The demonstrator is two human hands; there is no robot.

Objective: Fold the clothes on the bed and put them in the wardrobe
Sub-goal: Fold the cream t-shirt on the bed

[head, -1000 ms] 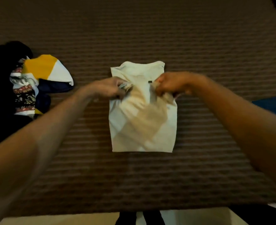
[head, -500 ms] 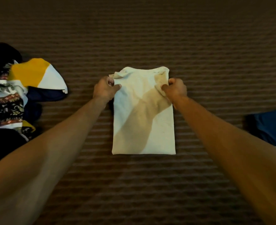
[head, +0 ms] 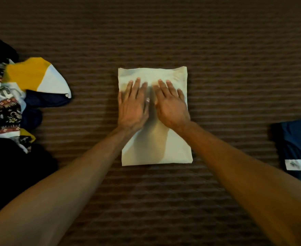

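While both forearms reach in from the lower corners, the left hand [head: 133, 105] and the right hand [head: 171, 103] lie flat, palms down, side by side on the upper half of the folded cream shirt [head: 155, 146]. Fingers on each hand are straight and slightly spread, pointing toward 12 o'clock, and the two thumbs nearly meet over the middle of the cloth. A ring [head: 147, 99] shows on the left hand. Neither hand curls round or pinches anything; both simply press on the fabric.

That shirt sits at the centre of the view as a neat upright rectangle, its edges square, with the hands' shadow darkening its lower middle.

Beneath it spreads the bed cover [head: 164, 32], brown with fine horizontal ribs, filling nearly the whole frame; no more of the room can be seen.

At 9 o'clock, well apart from the shirt, lies a heap of unfolded clothes [head: 13, 107]: a yellow and white piece on top, patterned fabric with floral bands below it, and dark navy and black cloth around.

At 3 o'clock, near the frame edge, rests a dark blue garment [head: 298, 139] bearing a small white label [head: 296, 164]; its printing is too blurred to read.
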